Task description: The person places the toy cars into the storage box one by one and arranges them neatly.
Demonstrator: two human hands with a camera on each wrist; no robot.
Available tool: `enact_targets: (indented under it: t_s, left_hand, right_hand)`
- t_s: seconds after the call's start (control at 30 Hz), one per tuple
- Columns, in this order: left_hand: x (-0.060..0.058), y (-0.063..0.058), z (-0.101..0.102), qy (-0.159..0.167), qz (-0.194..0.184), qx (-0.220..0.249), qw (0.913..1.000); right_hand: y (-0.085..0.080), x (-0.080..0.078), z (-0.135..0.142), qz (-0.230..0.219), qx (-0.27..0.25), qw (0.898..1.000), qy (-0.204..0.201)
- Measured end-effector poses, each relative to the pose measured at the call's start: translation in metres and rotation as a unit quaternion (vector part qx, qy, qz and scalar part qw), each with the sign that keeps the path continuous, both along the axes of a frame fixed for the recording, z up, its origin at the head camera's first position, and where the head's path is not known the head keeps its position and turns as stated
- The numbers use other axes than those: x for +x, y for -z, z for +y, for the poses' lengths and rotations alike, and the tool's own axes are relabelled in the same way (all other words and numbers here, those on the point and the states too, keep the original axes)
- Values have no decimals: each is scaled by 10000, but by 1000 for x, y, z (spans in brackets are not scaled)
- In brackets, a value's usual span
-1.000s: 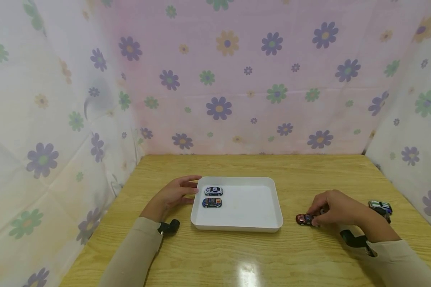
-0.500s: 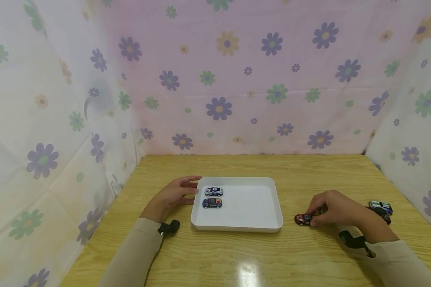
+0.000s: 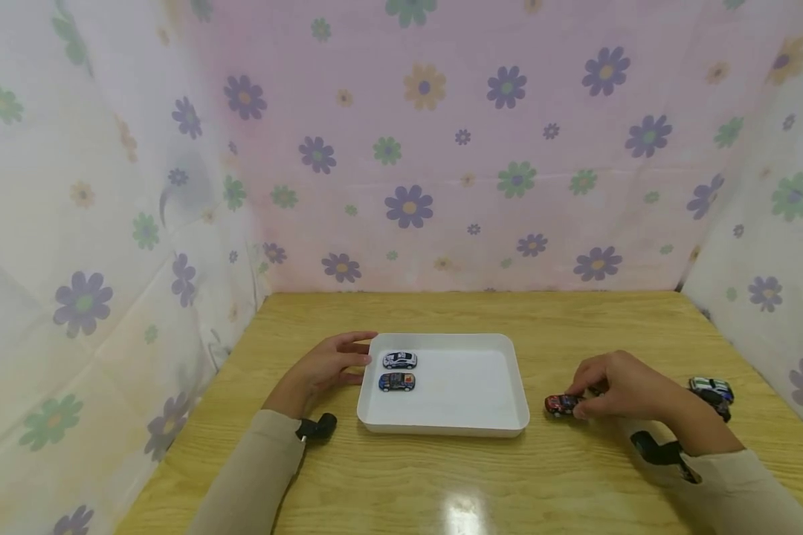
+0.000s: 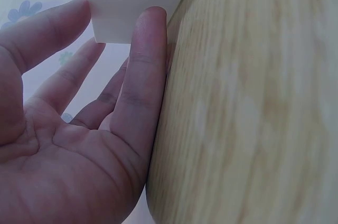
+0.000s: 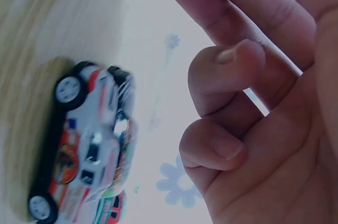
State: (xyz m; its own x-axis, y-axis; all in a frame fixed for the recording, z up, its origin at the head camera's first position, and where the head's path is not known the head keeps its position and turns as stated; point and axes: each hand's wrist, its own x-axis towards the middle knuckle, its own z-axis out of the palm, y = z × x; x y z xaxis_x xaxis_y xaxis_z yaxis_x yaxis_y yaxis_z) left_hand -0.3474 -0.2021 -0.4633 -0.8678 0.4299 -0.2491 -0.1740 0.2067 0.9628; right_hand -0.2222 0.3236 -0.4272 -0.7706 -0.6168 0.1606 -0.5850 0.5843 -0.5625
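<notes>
In the head view my right hand [image 3: 618, 388] pinches a red toy car [image 3: 560, 405] to the right of the white tray [image 3: 448, 429]. Only a bit of that car shows in the right wrist view, at the top, between the fingertips; the last two fingers are curled in. My left hand [image 3: 328, 368] touches the tray's left side with extended fingertips, and the left wrist view has its little-finger edge along the table. Inside the tray, a white toy car [image 3: 399, 360] sits behind a blue patterned toy car [image 3: 397, 382], both at the left end.
A green-and-white toy car [image 3: 711, 387] and a dark toy car [image 3: 717, 405] stand at the right, partly behind the right wrist. A white-and-orange toy car [image 5: 79, 145] is close to the right wrist camera. Flowered cloth surrounds the wooden table [image 3: 401, 483].
My right hand has shifted slightly left with the red toy car between its fingers. The left hand stays at the tray. The head view has tilted a little.
</notes>
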Motion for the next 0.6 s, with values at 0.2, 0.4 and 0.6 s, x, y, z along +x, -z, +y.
enact_targets:
  t_s: [0.2, 0.4, 0.6]
  left_hand:
    - [1, 0, 0, 37, -16, 48, 10000]
    - [1, -1, 1, -33, -52, 90, 9999]
    - [1, 0, 1, -60, -52, 126, 9999]
  right_hand:
    - [-8, -4, -7, 212, 72, 9997, 43]
    - [-20, -5, -13, 120, 191, 9997, 87]
    - [-30, -7, -23, 126, 315, 9993, 167]
